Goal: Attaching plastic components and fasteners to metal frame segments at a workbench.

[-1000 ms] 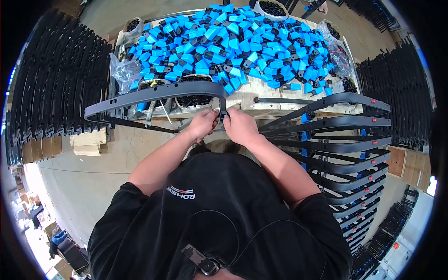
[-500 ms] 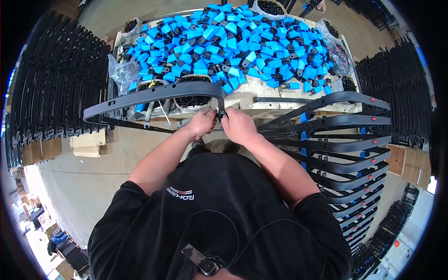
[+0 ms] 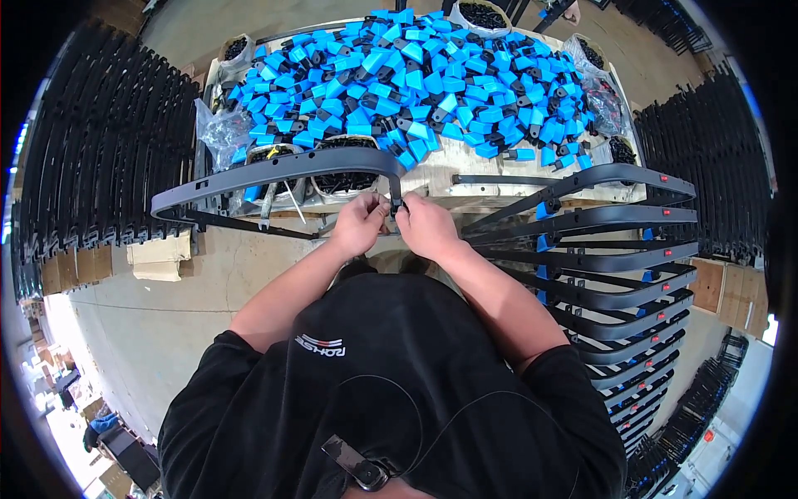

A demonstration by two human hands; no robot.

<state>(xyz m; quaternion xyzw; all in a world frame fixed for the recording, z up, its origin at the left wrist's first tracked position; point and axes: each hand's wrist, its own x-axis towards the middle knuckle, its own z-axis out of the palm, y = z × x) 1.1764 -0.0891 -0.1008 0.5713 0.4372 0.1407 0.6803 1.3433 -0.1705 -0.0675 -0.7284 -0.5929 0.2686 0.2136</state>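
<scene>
A dark grey bent metal frame lies across in front of me, curving round at the left, its right end bent down between my hands. My right hand is closed at that bent end, thumb and fingers against a small black piece on it. Close on the other side, my left hand has its fingers pinched together, the thumb lying along them. What it holds, if anything, is too small to make out. A bag of small black parts sits just beyond the frame.
Blue-and-black plastic pieces heap over a wooden table. Tools stand in a bag at its near left. Similar frames are stacked at my right; racks of black frames line the left. Cardboard lies on the floor.
My left hand has turned and drawn slightly back from the frame's end, its thumb now showing. My right hand stays at the frame. The frame has barely shifted.
</scene>
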